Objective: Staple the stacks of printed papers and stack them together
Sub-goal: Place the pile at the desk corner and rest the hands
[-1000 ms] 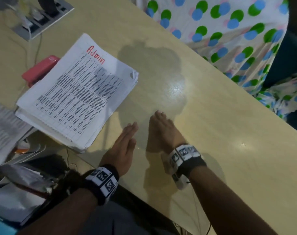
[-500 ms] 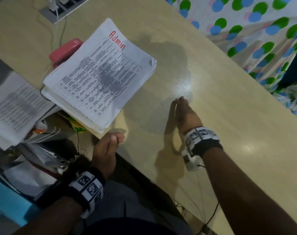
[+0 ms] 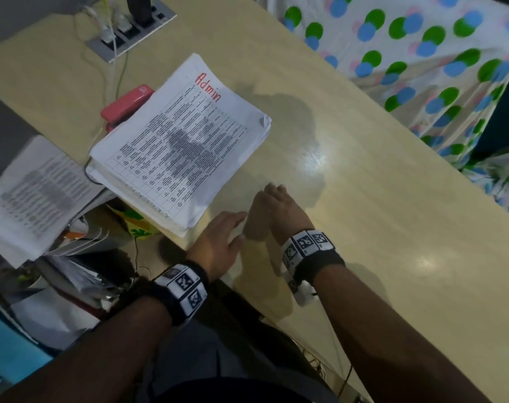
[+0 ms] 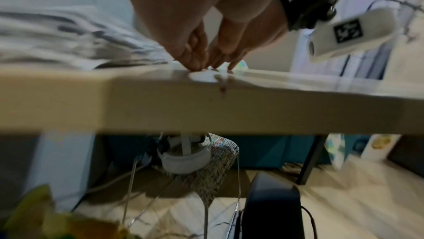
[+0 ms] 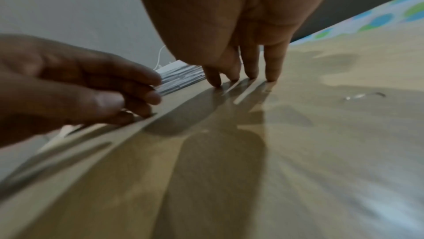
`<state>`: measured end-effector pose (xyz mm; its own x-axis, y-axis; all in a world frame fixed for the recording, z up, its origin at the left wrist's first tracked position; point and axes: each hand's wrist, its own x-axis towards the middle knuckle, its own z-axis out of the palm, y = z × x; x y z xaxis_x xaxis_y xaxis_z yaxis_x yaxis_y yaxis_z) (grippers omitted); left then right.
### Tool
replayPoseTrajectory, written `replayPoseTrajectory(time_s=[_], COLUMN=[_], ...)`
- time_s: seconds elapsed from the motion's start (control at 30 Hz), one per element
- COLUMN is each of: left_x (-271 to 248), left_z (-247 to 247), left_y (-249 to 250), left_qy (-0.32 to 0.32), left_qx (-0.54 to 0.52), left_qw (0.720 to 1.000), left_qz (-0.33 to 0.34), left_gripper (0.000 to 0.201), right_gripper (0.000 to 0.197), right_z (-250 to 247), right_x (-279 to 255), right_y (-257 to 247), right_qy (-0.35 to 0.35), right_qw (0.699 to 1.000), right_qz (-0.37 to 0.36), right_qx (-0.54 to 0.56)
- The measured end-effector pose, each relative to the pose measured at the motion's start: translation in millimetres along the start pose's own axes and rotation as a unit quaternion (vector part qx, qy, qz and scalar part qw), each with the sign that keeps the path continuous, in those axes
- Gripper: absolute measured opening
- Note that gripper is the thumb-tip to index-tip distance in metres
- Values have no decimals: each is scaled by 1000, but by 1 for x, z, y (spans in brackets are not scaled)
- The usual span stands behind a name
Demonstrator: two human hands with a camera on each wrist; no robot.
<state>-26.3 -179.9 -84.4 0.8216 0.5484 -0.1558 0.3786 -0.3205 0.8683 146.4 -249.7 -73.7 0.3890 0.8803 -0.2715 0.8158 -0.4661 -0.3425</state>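
The thick white printed paper stack point(image 3: 180, 144) lies just beyond the flat, empty left hand point(image 3: 218, 245); the right hand point(image 3: 276, 210), fingers straight on the counter point(image 3: 363, 228), sits farther away.

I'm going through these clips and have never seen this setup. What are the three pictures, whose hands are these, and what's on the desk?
No machine here: a person wears a camera on the head and one on each wrist band. The head view looks down at both hands; each wrist view looks along its own fingers. On the desk lies a paper stack marked "Admin", with a red stapler partly tucked behind it and a power strip beyond. The left hand and right hand hold nothing; the right fingertips touch the desk.
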Motion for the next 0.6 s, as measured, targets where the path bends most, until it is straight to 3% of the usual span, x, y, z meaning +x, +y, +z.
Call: replayPoseTrajectory(time_s=[0.07, 0.13, 0.23, 0.33, 0.47, 0.6], left_x=[14, 17, 13, 18, 33, 42], left_z=[2, 5, 9, 11, 10, 11], left_y=[7, 11, 9, 6, 16, 20], left_qy=[-12, 17, 50, 55, 75, 61], left_qx=[-3, -27, -76, -68, -34, -22], left_qw=[1000, 999, 995, 995, 997, 997], left_qz=[-4, -6, -52, -49, -3, -31], left_gripper=[42, 38, 36, 42, 49, 52], right_gripper=[50, 55, 55, 50, 45, 53], right_z=[-13, -30, -41, -28, -10, -1], right_x=[-2, -3, -3, -6, -13, -9], right_y=[-1, 7, 28, 34, 19, -6], right_qy=[30, 35, 25, 9, 73, 59], right_qw=[997, 984, 971, 980, 983, 995], right_qz=[34, 125, 201, 186, 159, 82], right_qx=[63, 118, 125, 72, 65, 19])
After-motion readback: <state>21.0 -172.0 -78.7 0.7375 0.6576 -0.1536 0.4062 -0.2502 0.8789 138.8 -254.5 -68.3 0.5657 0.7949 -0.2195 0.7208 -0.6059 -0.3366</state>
